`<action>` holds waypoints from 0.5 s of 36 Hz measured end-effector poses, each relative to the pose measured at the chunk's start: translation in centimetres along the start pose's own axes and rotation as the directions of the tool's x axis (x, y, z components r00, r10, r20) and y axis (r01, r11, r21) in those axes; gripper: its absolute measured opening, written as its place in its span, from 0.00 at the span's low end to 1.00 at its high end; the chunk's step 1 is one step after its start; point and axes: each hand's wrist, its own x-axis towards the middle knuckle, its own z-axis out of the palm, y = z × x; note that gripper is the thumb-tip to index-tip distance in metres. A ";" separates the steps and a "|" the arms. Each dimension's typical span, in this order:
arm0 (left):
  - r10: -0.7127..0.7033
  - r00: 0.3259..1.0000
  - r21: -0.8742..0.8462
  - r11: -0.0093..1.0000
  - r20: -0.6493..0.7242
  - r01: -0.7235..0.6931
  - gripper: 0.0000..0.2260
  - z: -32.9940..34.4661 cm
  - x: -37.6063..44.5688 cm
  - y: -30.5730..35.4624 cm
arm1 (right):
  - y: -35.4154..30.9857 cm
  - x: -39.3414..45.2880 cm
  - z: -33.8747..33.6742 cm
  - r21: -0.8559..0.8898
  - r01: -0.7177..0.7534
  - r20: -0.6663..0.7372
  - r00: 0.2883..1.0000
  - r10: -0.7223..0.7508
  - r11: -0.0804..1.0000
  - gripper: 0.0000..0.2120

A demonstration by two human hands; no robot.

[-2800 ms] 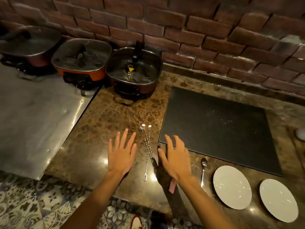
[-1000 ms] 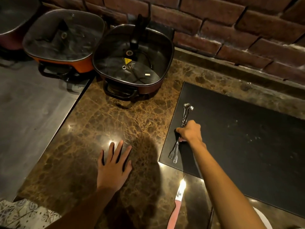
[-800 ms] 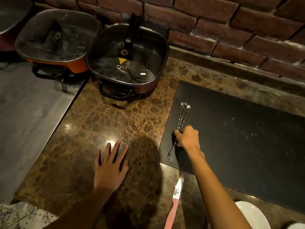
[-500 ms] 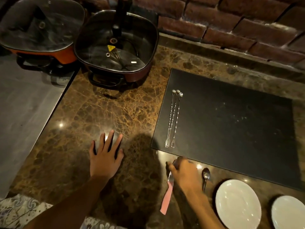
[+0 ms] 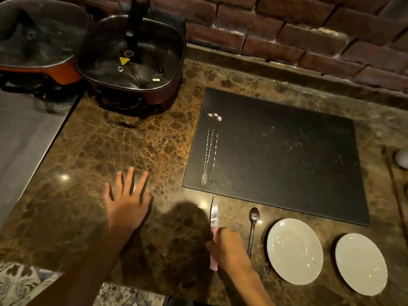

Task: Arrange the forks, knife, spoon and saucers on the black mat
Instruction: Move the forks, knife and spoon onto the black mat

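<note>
The right hand [image 5: 227, 248] is closed around the pale pink handle of a steel-bladed knife [image 5: 213, 219] on the brown marble counter [image 5: 92, 151], the blade pointing away from the grip toward the near edge of the flat black rectangular mat [image 5: 287, 155]. The left hand [image 5: 128, 202] lies flat and spread on the counter, holding nothing, well to the left of the grip.

Just beyond the blade tip and across the mat's edge lie the long twisted-stem metal forks [image 5: 209, 151], side by side at the mat's left border, tines toward the person. Immediately right of the grip rests a small steel spoon [image 5: 252, 226], and further right two round white saucers [image 5: 294, 250] [image 5: 361, 262], all four items off the mat.

The step in hand appears to be carrying the knife onto the mat. It would go well if the knife is lifted clear of the counter, kept level by the handle, and laid parallel to the forks without knocking them, blade tip away from the spoon.

The only marking visible is a yellow warning triangle on the glass lid of the dark square electric pan [image 5: 132, 62]; no text is legible.
</note>
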 end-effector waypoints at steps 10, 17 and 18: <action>0.137 0.991 0.014 0.990 0.011 -0.137 0.24 1.0 3.0 7.4 | 2.5 5.0 -8.6 0.104 -0.081 -0.341 0.933 0.112 0.991 0.11; 0.117 0.992 -0.005 0.993 0.046 -0.117 0.24 0.0 3.4 7.9 | 1.3 10.7 -14.7 0.151 -0.108 -0.381 0.911 0.159 0.983 0.11; 0.114 0.991 -0.006 0.993 0.065 -0.114 0.24 -0.2 3.4 7.9 | 1.0 11.3 -15.3 0.155 -0.108 -0.380 0.911 0.160 0.982 0.12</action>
